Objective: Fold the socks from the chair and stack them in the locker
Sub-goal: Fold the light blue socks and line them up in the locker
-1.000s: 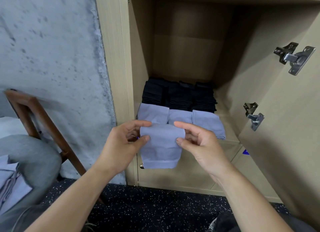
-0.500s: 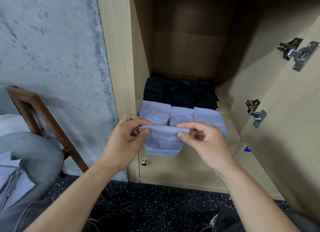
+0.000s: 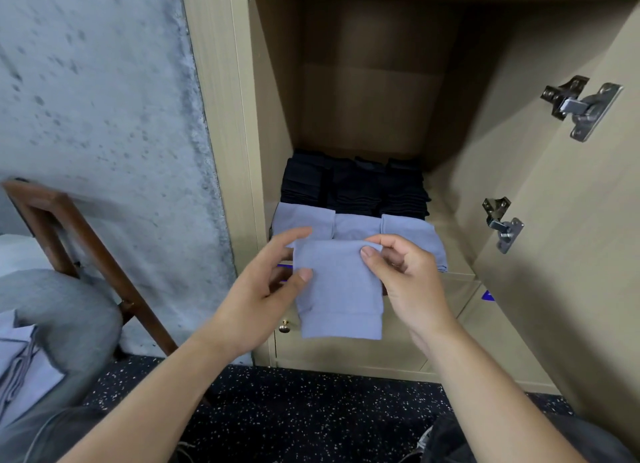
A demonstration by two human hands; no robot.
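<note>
Folded light-blue sock (image 3: 341, 289) hangs in front of the open locker (image 3: 374, 92), long axis vertical. Right hand (image 3: 403, 275) pinches its top right corner. Left hand (image 3: 263, 286), fingers loose, thumb touching the left edge. Shelf's blue sock row (image 3: 412, 230) lies just behind and above, right hand nearer.
</note>
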